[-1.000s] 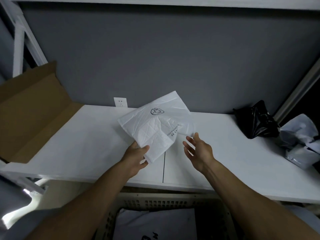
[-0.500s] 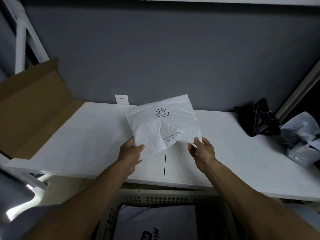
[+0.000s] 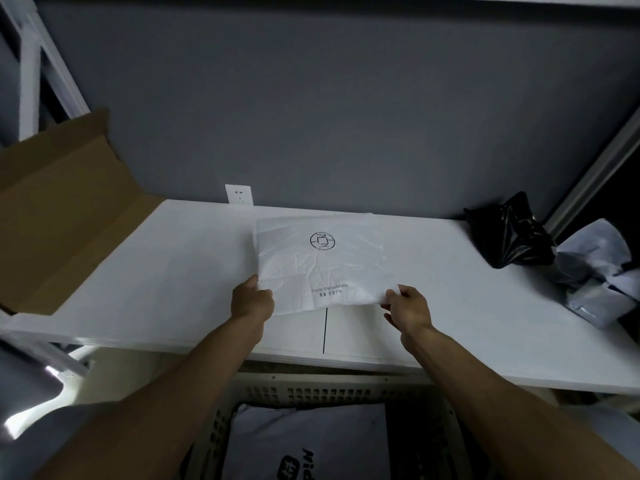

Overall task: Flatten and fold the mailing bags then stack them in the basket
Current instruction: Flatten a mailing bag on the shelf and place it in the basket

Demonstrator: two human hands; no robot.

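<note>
A white mailing bag (image 3: 320,261) with a round black logo and small printed text lies spread on the white table (image 3: 180,271), its face up and squared to me. My left hand (image 3: 252,301) pinches its near left corner. My right hand (image 3: 407,304) pinches its near right corner. Below the table's front edge stands a slotted cream basket (image 3: 311,391); a grey folded mailing bag (image 3: 304,441) with black print lies inside it.
An open cardboard box (image 3: 59,209) leans at the table's left end. A crumpled black bag (image 3: 509,233) sits at the back right, with a heap of pale crumpled mailing bags (image 3: 595,271) beside it. A wall socket (image 3: 239,195) is behind the table.
The white bag was tilted in the air in my left hand. My right hand took its other near corner, and both hands lowered it flat onto the table.
</note>
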